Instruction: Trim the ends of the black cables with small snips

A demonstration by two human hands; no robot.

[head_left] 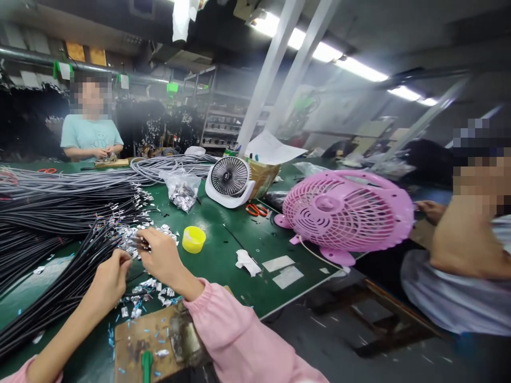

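My left hand (112, 274) is closed in a pinch beside the stripped ends of a bundle of black cables (51, 295). Whatever lies between its fingertips is too small to make out. My right hand (162, 255) reaches over the silvery foil pieces (130, 236) at the cable ends, its fingers curled together and slightly blurred; what they grip is hidden. More foil scraps and small blue bits lie below both hands. A yellow ring-shaped tub (194, 239) stands just right of my right hand.
A wooden board (131, 346) with a green-handled tool (147, 367) lies in front. Grey cables (171, 167), a bag (181, 189), a white fan (229, 181), orange scissors (256, 210) and a large pink fan (347, 213) stand beyond. One person sits opposite, another at right.
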